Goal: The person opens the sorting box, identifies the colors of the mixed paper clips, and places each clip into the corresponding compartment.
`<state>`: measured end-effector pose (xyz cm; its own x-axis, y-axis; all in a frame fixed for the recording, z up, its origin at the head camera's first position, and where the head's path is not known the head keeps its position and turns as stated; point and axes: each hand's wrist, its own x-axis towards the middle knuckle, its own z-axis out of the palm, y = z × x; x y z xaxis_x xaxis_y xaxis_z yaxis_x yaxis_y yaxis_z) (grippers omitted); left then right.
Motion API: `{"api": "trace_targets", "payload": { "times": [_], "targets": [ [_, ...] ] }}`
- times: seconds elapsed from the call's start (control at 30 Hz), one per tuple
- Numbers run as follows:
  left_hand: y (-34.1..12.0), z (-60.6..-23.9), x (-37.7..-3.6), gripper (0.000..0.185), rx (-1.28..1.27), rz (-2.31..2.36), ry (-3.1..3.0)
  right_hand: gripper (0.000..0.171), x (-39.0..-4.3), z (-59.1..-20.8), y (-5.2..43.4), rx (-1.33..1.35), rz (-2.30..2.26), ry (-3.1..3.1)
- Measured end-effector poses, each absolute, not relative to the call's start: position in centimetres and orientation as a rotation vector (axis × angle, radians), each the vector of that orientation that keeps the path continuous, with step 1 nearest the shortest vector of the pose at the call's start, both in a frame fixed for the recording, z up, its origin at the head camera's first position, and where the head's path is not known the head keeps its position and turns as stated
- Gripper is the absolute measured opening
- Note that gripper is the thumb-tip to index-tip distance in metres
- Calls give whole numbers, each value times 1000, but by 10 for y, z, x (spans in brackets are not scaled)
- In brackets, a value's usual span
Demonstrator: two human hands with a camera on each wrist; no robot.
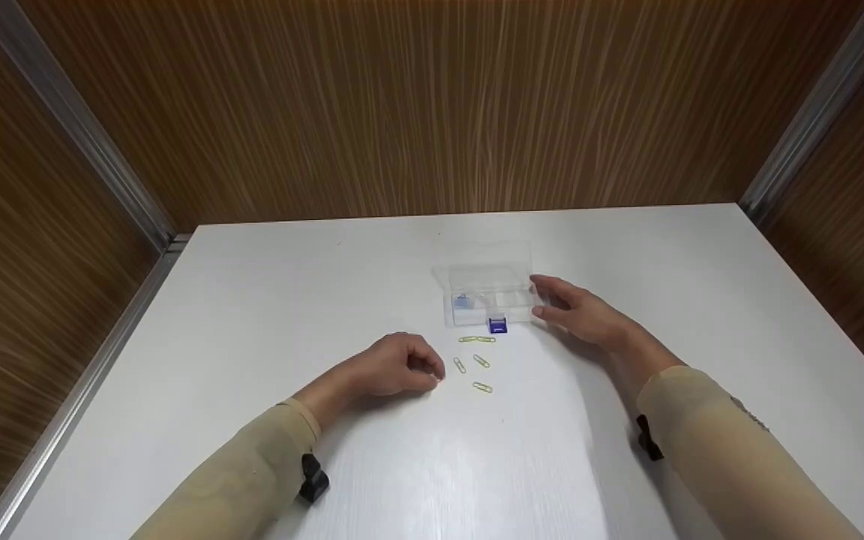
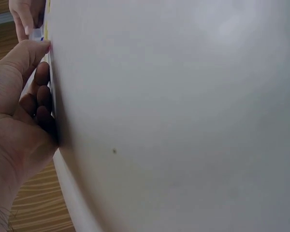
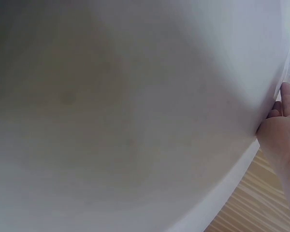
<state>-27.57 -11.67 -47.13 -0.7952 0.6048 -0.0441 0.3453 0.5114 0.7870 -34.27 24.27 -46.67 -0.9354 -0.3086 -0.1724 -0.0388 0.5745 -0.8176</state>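
A clear plastic compartment box (image 1: 488,294) lies on the white table (image 1: 267,315), with something small and blue in its left cell. My right hand (image 1: 541,298) touches the box's right end with relaxed fingers; the right wrist view shows those fingers (image 3: 286,99) lying straight against clear plastic. A blue binder clip (image 1: 497,325) sits just in front of the box. Several gold paper clips (image 1: 481,361) are scattered nearer to me. My left hand (image 1: 432,373) rests on the table just left of the clips with its fingers curled (image 2: 38,96); nothing shows inside it.
Wood-grain walls (image 1: 432,112) with metal corner strips close the table in at the back and on both sides. A small black device (image 1: 313,478) is strapped at each wrist. The wrist views are mostly filled by the white tabletop (image 2: 183,116).
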Motion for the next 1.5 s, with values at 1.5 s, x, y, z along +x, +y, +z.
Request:
{"api": "trace_targets", "payload": {
  "times": [1.5],
  "targets": [
    [-117,-472,-280,11,753,1200,2407,74,-344,-467,244,-264,-1283,2510]
  ]
}}
